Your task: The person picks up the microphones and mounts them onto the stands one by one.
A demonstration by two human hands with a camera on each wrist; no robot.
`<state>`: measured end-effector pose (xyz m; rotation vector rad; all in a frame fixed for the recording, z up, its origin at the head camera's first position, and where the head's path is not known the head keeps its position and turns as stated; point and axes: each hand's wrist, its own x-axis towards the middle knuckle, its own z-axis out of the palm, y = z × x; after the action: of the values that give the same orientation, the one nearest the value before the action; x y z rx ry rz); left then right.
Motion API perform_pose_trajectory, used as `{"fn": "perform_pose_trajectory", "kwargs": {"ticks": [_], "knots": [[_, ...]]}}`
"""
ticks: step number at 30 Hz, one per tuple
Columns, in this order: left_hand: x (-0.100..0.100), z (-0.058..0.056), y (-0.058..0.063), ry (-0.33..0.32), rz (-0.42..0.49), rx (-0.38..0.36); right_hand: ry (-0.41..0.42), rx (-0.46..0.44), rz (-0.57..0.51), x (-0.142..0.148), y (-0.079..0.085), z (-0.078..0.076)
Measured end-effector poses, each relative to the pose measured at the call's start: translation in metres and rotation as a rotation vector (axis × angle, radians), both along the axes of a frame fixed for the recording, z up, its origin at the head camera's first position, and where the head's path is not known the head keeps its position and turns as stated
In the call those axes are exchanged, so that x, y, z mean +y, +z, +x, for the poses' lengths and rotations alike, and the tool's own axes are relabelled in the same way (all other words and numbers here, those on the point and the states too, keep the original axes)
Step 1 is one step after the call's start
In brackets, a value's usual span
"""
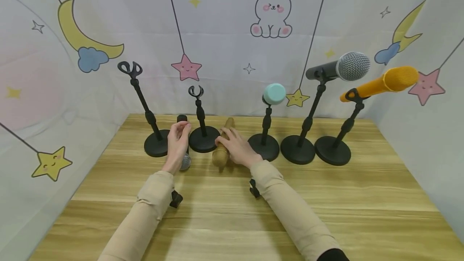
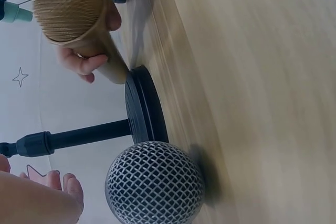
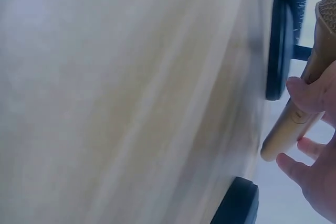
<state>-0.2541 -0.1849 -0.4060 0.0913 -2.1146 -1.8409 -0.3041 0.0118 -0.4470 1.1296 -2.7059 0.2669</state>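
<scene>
Microphone (image 1: 220, 157), gold, mesh-headed; right grip (image 1: 238, 148) curled round it, left grip (image 1: 178, 140) relaxed, empty.

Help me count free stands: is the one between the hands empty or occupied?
Empty: nothing sits in its clip; the backdrop shows through it.

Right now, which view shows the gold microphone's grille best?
The left wrist view: the gold microphone's grille appears large there, its mesh clear and uncovered by fingers. The head view shows it small, beside the right hand; the right wrist view catches only a slice at its right edge.
</scene>
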Motion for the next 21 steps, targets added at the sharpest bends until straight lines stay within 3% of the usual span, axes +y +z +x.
{"fn": "perform_pose_trajectory", "kwargs": {"ticks": [11, 21], "knots": [[0.009, -0.005, 0.002, 0.005, 0.003, -0.035, 0.044, -0.125, -0.284, 0.013, 0.017, 0.018], [0.019, -0.015, 0.004, 0.019, 0.028, -0.037, 0.043, -0.135, -0.398, 0.026, 0.033, 0.041]]}}
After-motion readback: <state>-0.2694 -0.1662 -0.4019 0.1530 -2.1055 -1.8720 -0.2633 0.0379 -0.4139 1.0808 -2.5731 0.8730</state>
